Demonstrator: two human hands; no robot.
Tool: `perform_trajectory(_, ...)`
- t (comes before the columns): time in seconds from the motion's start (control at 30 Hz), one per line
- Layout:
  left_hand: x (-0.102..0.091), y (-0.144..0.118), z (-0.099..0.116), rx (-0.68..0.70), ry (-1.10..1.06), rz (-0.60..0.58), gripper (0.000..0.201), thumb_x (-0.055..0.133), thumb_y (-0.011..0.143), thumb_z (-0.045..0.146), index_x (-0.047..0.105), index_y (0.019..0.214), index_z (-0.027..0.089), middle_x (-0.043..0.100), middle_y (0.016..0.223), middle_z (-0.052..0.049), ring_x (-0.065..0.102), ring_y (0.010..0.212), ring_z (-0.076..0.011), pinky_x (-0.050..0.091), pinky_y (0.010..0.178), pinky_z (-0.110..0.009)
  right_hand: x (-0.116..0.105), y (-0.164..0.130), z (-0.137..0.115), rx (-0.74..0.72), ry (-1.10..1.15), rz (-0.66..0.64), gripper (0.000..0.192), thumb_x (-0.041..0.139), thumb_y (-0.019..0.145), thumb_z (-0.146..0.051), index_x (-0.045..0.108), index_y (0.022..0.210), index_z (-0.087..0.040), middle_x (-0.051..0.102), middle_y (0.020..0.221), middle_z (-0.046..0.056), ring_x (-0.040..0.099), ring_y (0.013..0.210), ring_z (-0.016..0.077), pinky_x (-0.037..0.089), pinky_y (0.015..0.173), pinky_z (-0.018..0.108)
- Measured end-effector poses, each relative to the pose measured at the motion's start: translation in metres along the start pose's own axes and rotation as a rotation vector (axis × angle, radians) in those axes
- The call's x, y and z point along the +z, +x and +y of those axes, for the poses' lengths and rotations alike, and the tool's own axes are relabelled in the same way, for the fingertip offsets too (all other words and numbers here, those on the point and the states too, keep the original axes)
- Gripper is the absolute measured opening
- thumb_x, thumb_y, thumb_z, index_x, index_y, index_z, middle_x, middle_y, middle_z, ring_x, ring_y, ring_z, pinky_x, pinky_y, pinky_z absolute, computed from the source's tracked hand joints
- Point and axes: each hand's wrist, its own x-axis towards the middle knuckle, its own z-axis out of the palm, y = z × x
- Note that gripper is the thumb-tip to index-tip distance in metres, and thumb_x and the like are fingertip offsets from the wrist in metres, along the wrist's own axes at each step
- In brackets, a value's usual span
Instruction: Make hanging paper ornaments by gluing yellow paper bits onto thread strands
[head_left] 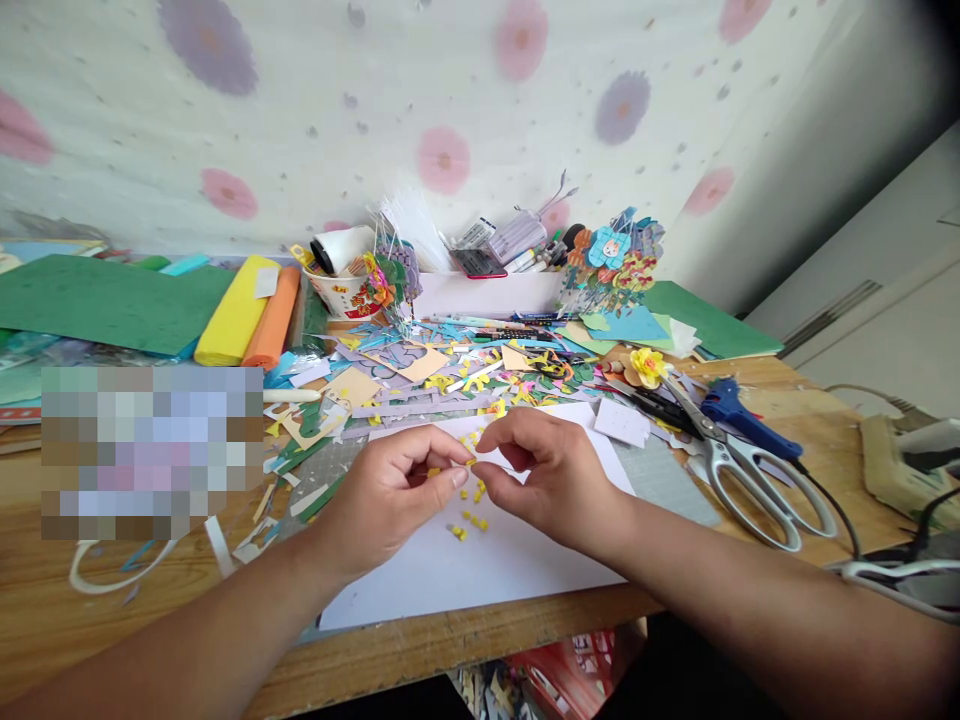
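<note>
My left hand (405,492) is closed, its thumb and index finger pinched together over a sheet of white paper (420,590). A tiny yellow piece (471,462) shows at its fingertips, too small to make out well. My right hand (555,478) faces it from the other side, thumb and index finger curved toward each other with their tips close to that piece. What the right fingertips hold, if anything, is hard to see. Several small yellow bits (460,533) lie scattered on the paper between and below my hands.
Coloured paper scraps (397,360) cover the table behind the sheet. To the right lie large scissors (742,475), a blue glue gun (750,420) and a yellow paper flower (649,367). Crepe paper rolls (236,310) and a paper tub (349,297) stand at the back left.
</note>
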Motion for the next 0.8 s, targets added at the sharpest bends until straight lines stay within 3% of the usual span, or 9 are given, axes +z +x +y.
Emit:
perform_trajectory(0.3,0.0011,-0.0014,0.0010,0.218,0.210,0.015,0.013,0.059,0.076,0.017,0.072,0.077,0.019,0.068,0.065,0.000,0.049,0.051,-0.0102,0.037,0.050,-0.023,0.0046,0.0018,0.0014,0.341,0.258,-0.067,0.009,0.068,0.068,-0.017,0.060,0.073,-0.018,0.038,0.054,-0.009,0.032,0.048,0.0067,0.025,0.044,0.019)
perform_trajectory(0.57,0.0016,0.0015,-0.0012,-0.036,0.008,0.028,0.014,0.064,0.075,0.030,0.067,0.074,0.017,0.060,0.061,0.001,0.046,0.051,-0.0095,0.034,0.047,-0.022,0.0001,0.0024,0.0034,0.344,0.252,-0.138,0.011,0.065,0.068,-0.015,0.061,0.078,-0.018,0.039,0.058,-0.008,0.036,0.052,0.0069,0.029,0.047,0.018)
perform_trajectory(0.8,-0.0011,0.0035,-0.0035,-0.072,-0.150,0.027,0.011,0.065,0.076,0.026,0.065,0.070,0.017,0.053,0.056,0.005,0.039,0.049,-0.0065,0.030,0.046,-0.019,-0.0040,0.0042,0.0001,0.321,0.212,-0.134,0.003,0.062,0.072,-0.015,0.061,0.071,-0.018,0.046,0.059,-0.005,0.039,0.053,0.0078,0.032,0.050,0.020)
